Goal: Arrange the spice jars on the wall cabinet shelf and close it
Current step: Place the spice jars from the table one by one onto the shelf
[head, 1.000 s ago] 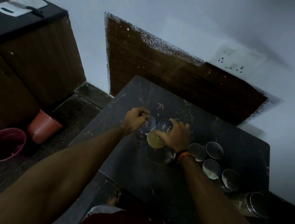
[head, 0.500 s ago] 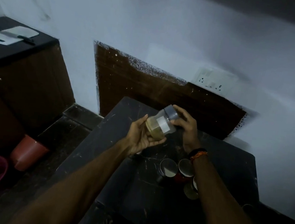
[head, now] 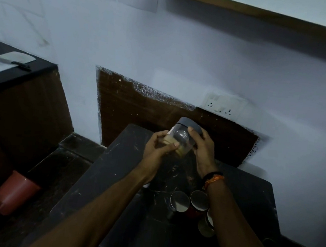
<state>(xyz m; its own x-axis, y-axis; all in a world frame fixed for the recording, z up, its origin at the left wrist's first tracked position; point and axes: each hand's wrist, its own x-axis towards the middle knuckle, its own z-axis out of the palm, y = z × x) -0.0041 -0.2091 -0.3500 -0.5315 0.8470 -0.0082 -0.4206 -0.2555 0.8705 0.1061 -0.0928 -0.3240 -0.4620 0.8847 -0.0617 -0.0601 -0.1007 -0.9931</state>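
Head view: we hold a clear spice jar with a grey lid, tilted, above the dark counter. Our left hand curls round its base; our right hand grips it near the lid. More lidded jars stand at five o'clock from it. A cabinet edge runs at twelve o'clock.

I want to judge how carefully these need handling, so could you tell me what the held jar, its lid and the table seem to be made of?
The spice jar, held in the left hand and right hand, looks like clear plastic or glass: its pale contents show through. Its lid looks like matte grey plastic, without shine. The table seems dark stone or laminate, with pale scratches.
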